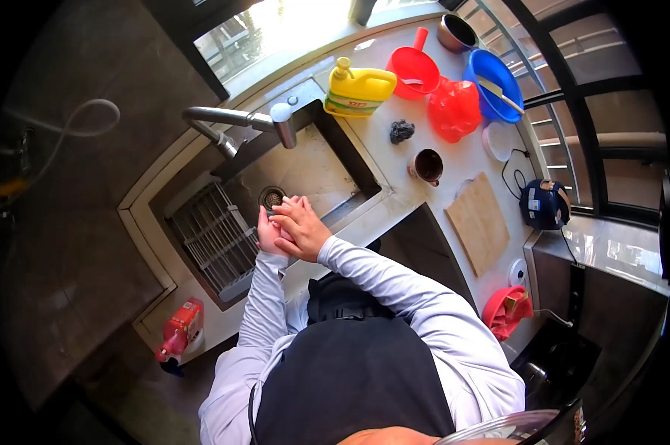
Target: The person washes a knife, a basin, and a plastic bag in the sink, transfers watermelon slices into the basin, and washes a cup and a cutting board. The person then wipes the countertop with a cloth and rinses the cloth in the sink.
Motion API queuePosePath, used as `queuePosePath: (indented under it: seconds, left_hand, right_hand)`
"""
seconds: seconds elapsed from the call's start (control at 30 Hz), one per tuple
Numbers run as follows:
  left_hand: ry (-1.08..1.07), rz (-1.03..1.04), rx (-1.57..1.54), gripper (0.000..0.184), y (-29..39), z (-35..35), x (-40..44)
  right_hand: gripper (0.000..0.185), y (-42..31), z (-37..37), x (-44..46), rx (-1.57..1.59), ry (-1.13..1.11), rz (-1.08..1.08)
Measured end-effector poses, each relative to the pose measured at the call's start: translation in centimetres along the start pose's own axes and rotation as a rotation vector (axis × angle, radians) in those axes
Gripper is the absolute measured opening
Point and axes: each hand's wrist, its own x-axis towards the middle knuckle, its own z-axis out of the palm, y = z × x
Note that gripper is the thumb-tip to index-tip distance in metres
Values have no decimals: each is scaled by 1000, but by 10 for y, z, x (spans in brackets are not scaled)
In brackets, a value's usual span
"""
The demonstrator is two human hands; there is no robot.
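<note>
My two hands meet above the near edge of the sink, close to its drain. My left hand is turned palm up, partly covered, with its visible fingers extended. Across its palm lies my right hand, fingers stretched out flat. No object shows between them. Over the basin arches a metal faucet with a grey spray head. A metal drying rack sits in the sink's left part.
On the counter stand a yellow jug, a red dipper, a red plastic bag, a blue basin, a dark scouring pad, a mug and a cutting board. A red bottle is at the left.
</note>
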Motion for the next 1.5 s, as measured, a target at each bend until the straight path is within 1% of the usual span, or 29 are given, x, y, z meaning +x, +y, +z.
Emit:
queuePosePath:
  seconds: [0.07,0.1,0.13,0.17,0.23,0.27,0.33,0.37,0.4,0.43,0.5,0.53,0.6,0.63,0.67,0.7,0.73,0.8,0.87,0.93,0.97,1.03,1.1,1.17,1.27,1.33,1.4,1.43,1.5]
  left_hand:
    - [44,4,69,83,-16,19,-12]
    - [64,-19,109,89,-29,34,-20]
    - [-18,-87,55,92,-34,37,-21]
    - [-42,-142,108,94,-39,31,-18]
    - [-28,-212,270,100,-46,32,-14]
    - [-71,-249,370,98,-46,33,-11]
    - [73,-66,608,88,-46,39,-10]
    - [187,81,565,76,-43,32,-8]
    - [302,227,524,67,-38,18,-7]
    - [411,328,548,57,-31,-3,-8]
    - [586,535,596,42,-16,-20,-20]
    - [649,645,610,37,-17,-19,-23]
    - [655,789,747,35,-30,12,-31]
    - [630,822,791,32,-42,27,-32]
    - [604,770,842,30,-49,27,-26]
    - [583,718,889,29,-53,22,-20]
    - [566,667,936,28,-61,17,-18]
    - [505,528,1018,20,-85,17,-2]
    - [543,400,1216,19,-112,13,21]
    - [456,259,1336,19,-154,14,53]
    - [401,163,1419,23,-180,18,70]
    - [324,-18,1256,30,-249,44,102]
    - [311,-84,1158,46,-304,54,139]
    - [348,-88,1066,56,-344,55,173]
    - [404,34,984,59,-382,62,198]
    - [411,55,885,56,-395,66,207]
    - [393,84,813,52,-403,56,225]
    - [382,126,763,45,-404,47,235]
    - [389,239,729,43,-402,46,241]
  right_hand:
    - [21,21,-4,-4,-27,-10,-60]
    - [17,31,-7,-8,22,-38,-14]
    - [14,41,-12,-7,69,-59,28]
    - [13,47,-18,-7,-10,61,21]
    - [16,62,-46,-10,-46,109,144]
    - [17,66,-61,-14,-31,146,218]
    - [26,71,-74,-19,-27,69,290]
    - [33,58,-79,-15,52,9,341]
    - [37,41,-82,-3,23,-95,348]
    - [39,40,-67,4,103,-137,319]
    - [40,25,-67,20,47,-163,291]
    - [41,25,-66,22,92,-103,256]
    - [37,28,-82,16,220,14,217]
    - [34,27,-94,11,369,123,185]
    - [32,27,-107,5,517,229,148]
    - [33,27,-122,-11,876,84,299]
    - [34,21,-176,-18,1216,-252,626]
    - [32,74,-141,-64,449,149,-128]
    - [34,78,-187,-115,351,-162,254]
    - [34,85,-230,-166,441,-182,348]
    - [34,96,-239,-196,395,-134,361]
    - [32,107,-260,-248,400,-57,419]
    - [31,105,-292,-286,512,-40,556]
    - [28,100,-321,-321,638,-55,719]
    - [17,91,-356,-355,861,43,864]
    - [17,99,-358,-380,1008,134,932]
    - [18,104,-366,-390,990,159,964]
    - [18,105,-370,-393,989,174,972]
    - [19,105,-376,-399,989,200,995]
